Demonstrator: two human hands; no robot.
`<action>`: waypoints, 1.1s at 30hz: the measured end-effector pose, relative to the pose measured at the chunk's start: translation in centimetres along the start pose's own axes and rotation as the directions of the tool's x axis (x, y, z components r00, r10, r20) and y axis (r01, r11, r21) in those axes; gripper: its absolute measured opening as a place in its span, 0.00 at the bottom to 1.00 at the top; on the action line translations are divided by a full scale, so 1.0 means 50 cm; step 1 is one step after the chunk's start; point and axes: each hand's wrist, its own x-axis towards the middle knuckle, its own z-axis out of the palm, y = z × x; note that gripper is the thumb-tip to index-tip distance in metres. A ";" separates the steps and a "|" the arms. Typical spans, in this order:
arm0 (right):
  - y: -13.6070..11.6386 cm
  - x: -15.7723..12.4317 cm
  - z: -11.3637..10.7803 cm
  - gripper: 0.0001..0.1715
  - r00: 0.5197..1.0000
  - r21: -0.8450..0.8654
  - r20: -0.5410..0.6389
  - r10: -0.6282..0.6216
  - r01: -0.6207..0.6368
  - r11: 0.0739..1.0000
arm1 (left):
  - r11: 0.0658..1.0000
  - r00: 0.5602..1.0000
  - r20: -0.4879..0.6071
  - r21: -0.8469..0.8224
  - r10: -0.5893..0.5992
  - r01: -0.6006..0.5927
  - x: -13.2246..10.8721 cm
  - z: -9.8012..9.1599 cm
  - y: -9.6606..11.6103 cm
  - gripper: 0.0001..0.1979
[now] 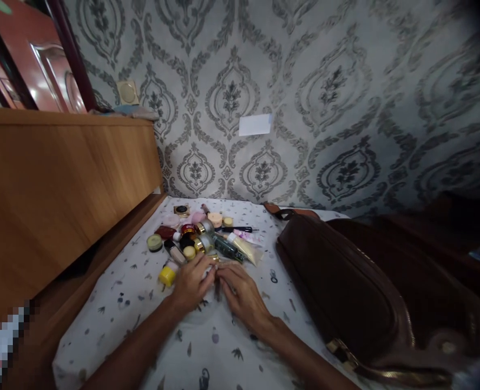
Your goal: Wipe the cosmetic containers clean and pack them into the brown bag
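My left hand (193,281) and my right hand (242,290) meet at the near edge of a pile of cosmetics, fingers curled and tips close together. Whatever they pinch is mostly hidden; a small gold-coloured piece (214,258) shows just beyond the left fingertips. Beside my left hand stands a yellow-capped container (167,275). A foundation bottle with a black cap (175,252) lies behind it. Past my right hand rest a cream-coloured tube (245,249) and a dark green bottle (227,247).
Jars with gold bands (204,244), a green round pot (154,242) and a black pencil-like stick (240,229) lie farther back on the white patterned sheet (215,352). A large brown bag (341,287) sits at right. Wooden furniture (69,179) borders the left; a patterned wall (231,97) stands behind.
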 end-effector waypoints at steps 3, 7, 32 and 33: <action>0.010 -0.007 0.010 0.13 0.999 0.015 -0.040 0.010 -0.009 1.000 | 0.994 0.991 -0.080 -0.012 -0.105 0.104 0.024 -0.022 -0.021 0.07; 0.018 -0.024 0.009 0.14 0.998 0.020 -0.046 0.043 -0.042 0.999 | 0.979 0.971 -0.151 0.056 -0.186 0.196 0.091 -0.054 -0.071 0.08; 0.000 -0.006 -0.013 0.20 0.833 0.697 0.097 0.545 -0.448 0.560 | 0.976 0.955 0.214 0.112 -0.206 0.185 0.137 -0.049 0.005 0.25; -0.005 -0.003 -0.017 0.24 0.795 0.793 0.182 0.578 -0.466 0.392 | 0.987 0.956 0.246 0.047 -0.162 0.155 0.129 -0.054 0.027 0.25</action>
